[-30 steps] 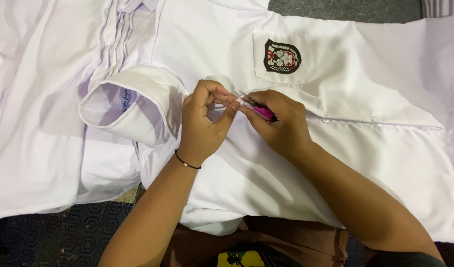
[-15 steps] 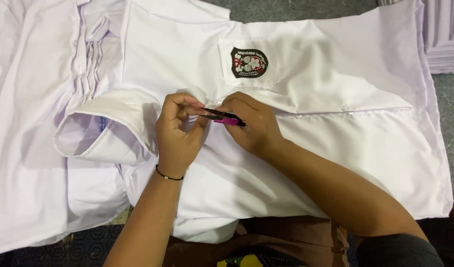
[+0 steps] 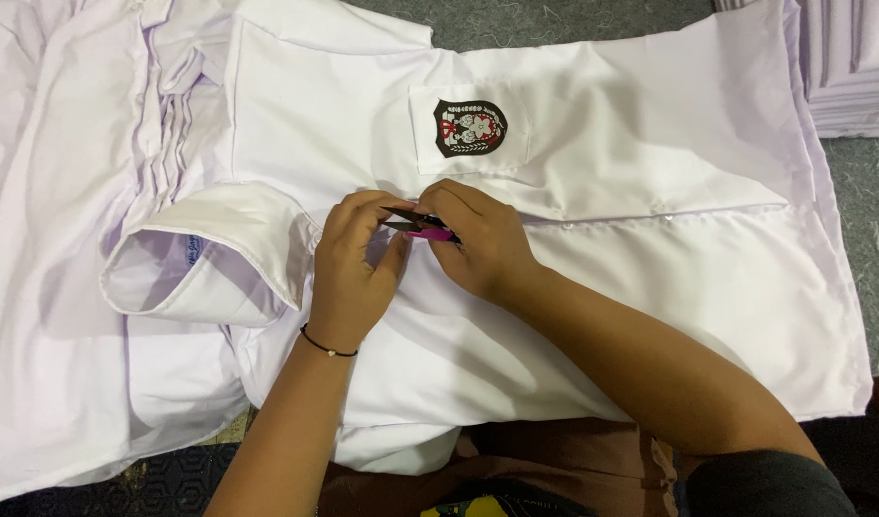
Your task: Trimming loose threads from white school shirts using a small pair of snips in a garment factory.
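A white shirt lies flat in front of me, its collar to the left and a dark embroidered badge on its chest pocket. My right hand grips small pink-handled thread snips, blades pointing left at the shirt's front edge near the collar. My left hand pinches the shirt fabric right at the blade tips. A thin black band circles my left wrist.
More white garments are heaped to the left. A stack of folded white cloth sits at the top right. Grey carpet shows beyond the shirt. Brown fabric lies below it.
The view has shifted, so the shirt and hands sit a little lower in the frame. Both hands stay together at the same spot near the collar, the snips still held.
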